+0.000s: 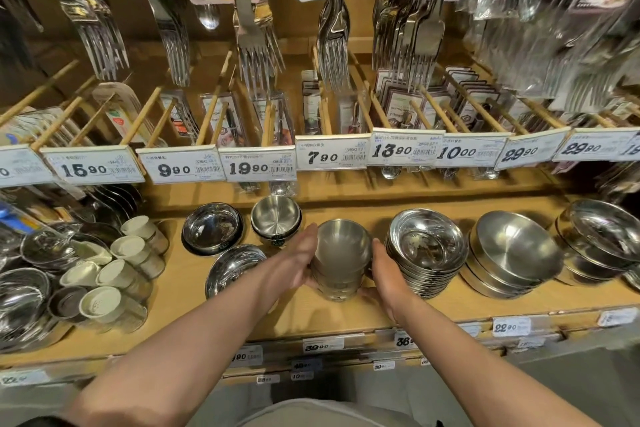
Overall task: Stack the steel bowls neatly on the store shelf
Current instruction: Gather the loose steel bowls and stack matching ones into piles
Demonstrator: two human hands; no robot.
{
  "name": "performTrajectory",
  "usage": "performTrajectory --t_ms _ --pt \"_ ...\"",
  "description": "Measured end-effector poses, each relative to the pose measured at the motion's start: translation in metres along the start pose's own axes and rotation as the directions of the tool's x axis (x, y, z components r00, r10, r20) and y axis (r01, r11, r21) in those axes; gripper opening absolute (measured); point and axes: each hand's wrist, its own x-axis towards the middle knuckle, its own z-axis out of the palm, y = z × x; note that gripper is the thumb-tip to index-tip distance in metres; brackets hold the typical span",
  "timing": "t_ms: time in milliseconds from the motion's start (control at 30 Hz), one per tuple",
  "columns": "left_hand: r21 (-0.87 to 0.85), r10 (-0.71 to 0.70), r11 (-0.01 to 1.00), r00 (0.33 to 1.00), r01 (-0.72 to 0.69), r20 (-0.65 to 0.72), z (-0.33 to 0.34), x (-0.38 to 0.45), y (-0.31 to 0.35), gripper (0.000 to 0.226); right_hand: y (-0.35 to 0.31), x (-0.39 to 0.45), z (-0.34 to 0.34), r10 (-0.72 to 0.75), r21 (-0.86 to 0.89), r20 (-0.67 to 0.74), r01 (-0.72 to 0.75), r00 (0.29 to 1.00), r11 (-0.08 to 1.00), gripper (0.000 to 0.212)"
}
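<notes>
A tall stack of small matte steel bowls (341, 255) stands at the middle of the wooden shelf (311, 312). My left hand (298, 262) holds its left side and my right hand (384, 270) holds its right side, fingers curved round the stack. Behind it on the left sits a shorter stack of the same small bowls (276, 220). A shiny bowl (212, 229) lies further left, and a tilted shiny bowl (232, 269) leans in front of it. Right of my hands is a stack of shiny shallow bowls (427, 248).
Wide matte bowls (516, 253) and more shiny bowls (602, 236) fill the shelf's right end. White-lidded shakers (114, 267) and steel dishes crowd the left. Price tags (330, 158) and hanging forks (256, 55) overhang the shelf from above.
</notes>
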Motion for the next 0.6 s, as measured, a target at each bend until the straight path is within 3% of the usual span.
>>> performTrajectory --t_ms 100,200,333,600 --pt "0.016 0.007 1.000 1.000 -0.007 0.015 0.000 -0.004 0.002 0.055 0.001 0.001 0.000 -0.007 0.002 0.019 0.007 1.000 1.000 0.053" --pt "0.000 0.037 0.999 0.998 -0.037 0.055 -0.001 -0.010 0.004 0.075 0.001 0.003 0.000 -0.003 0.015 0.028 0.002 1.000 1.000 0.052" --pt "0.011 0.034 0.999 0.998 -0.035 0.047 -0.002 -0.006 0.000 0.059 0.000 0.004 0.000 0.013 0.015 0.031 -0.013 0.999 1.000 0.054" --pt "-0.031 0.027 0.999 0.999 -0.026 0.046 -0.003 -0.015 -0.005 0.057 -0.003 -0.004 -0.002 0.005 0.004 0.053 -0.005 0.999 1.000 0.046"
